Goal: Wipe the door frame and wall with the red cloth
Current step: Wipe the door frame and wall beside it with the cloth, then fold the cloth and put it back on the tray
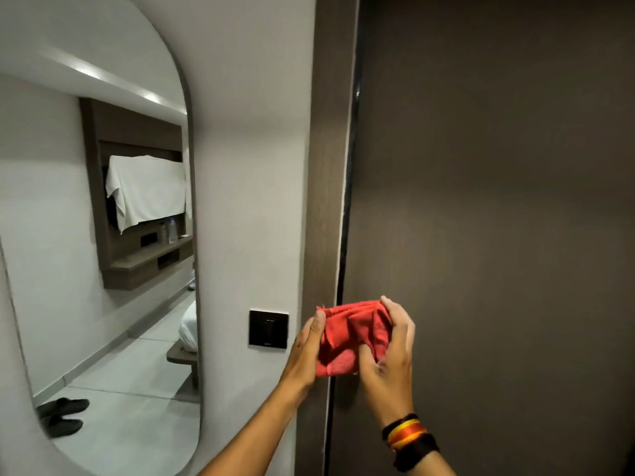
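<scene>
A bunched red cloth point(350, 336) is held between both my hands in front of the brown door frame point(326, 166), low in the view. My left hand point(305, 352) grips its left edge with the thumb on top. My right hand point(391, 352) wraps around its right side, fingers curled into the folds. The white wall point(251, 166) lies left of the frame, and the dark brown door point(498, 201) fills the right. The cloth hides a short stretch of the frame's edge behind it.
A black switch plate point(268, 328) sits on the wall just left of my left hand. A tall rounded mirror point(103, 235) covers the left wall, reflecting a shelf unit, a white towel, a bed corner and dark slippers.
</scene>
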Motion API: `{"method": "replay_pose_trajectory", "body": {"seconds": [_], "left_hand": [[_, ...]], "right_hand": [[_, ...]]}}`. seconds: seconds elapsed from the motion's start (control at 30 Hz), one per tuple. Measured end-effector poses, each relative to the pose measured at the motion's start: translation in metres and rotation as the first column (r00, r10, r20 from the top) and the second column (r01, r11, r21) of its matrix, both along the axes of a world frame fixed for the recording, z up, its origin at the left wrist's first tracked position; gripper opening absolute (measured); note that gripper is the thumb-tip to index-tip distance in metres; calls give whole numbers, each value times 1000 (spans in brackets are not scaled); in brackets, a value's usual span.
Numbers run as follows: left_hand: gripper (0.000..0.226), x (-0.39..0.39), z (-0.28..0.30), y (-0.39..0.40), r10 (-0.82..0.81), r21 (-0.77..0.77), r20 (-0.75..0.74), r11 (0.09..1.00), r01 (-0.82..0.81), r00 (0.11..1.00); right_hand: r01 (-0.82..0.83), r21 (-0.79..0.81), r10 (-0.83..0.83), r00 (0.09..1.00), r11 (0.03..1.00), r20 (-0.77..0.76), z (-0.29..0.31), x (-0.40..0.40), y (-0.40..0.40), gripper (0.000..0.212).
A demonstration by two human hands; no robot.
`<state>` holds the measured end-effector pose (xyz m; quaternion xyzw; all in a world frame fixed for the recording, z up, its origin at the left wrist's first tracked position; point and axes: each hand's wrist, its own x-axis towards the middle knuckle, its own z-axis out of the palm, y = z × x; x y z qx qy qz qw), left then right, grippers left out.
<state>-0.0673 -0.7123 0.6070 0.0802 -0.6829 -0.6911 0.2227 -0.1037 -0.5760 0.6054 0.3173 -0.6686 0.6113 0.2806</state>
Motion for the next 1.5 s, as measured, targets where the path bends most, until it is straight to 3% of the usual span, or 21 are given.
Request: {"method": "replay_pose_trajectory", "body": {"seconds": [0.1,0.2,0.27,0.37,0.47,0.53,0.7,0.77,0.9,1.0,1.07,1.2,1.23,1.37,1.5], "left_hand": [[75,-16,10,48,-110,174,-6,979,110,994],[84,-32,4,98,-31,137,93,990,18,995],[88,-41,-7,129,-119,221,158,972,82,980],[80,-54,-25,177,-317,366,187,901,233,930],[60,-64,-52,227,-436,403,209,854,329,875],[47,-69,-74,267,-449,338,257,871,356,856],[17,-77,-152,384,-487,208,476,871,444,732],[11,-72,-189,421,-440,140,564,885,443,699],[20,-38,-312,524,-401,121,759,861,494,513],[12,0,-391,580,-395,148,838,829,540,377],[12,23,-444,617,-404,173,866,796,580,296],[35,61,-519,668,-449,255,879,730,634,163],[38,66,-534,677,-459,274,877,718,640,140],[39,79,-589,700,-489,335,870,678,654,61],[43,73,-619,704,-519,372,855,639,673,21]], "right_hand": [[-6,-3,6,985,1000,173,17,-2,41,87],[-35,135,-13,943,990,333,18,-6,83,92],[-161,195,61,897,967,438,14,-9,117,99],[-320,-6,255,742,947,620,3,-17,182,80],[-203,-149,249,681,968,689,-24,-28,259,50],[-104,-120,159,634,987,757,-53,-33,311,49],[6,3,-5,363,1000,932,-143,-20,429,37],[113,22,-53,279,993,959,-180,-7,462,34],[331,125,-140,20,935,990,-302,39,551,22],[433,266,-216,-161,862,963,-378,80,593,23],[416,380,-281,-282,826,917,-426,103,615,21],[391,569,-390,-449,723,804,-506,140,652,26],[392,614,-414,-485,685,771,-521,146,659,25],[325,623,-402,-538,712,741,-574,158,680,24],[305,592,-395,-514,746,762,-613,151,690,29]]}}
